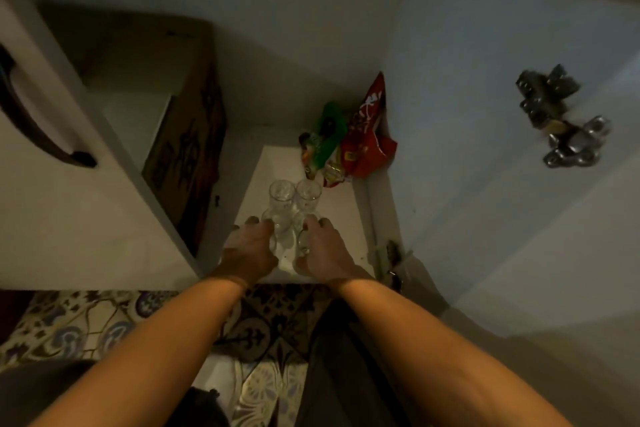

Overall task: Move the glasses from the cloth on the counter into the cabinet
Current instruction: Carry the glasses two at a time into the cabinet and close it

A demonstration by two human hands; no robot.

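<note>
I look down into a low open cabinet with a white shelf floor. Two clear glasses stand side by side further in on the shelf, the left one and the right one. In front of them are two more glasses. My left hand is wrapped around the nearer left glass. The nearer right glass is gripped by my right hand. Both held glasses are partly hidden by my fingers. The cloth and counter are out of view.
Red and green snack bags lie at the back right of the shelf. A dark patterned box stands in the left compartment. The open door with a metal hinge is at right. A door with a dark handle is at left. Patterned floor tiles lie below.
</note>
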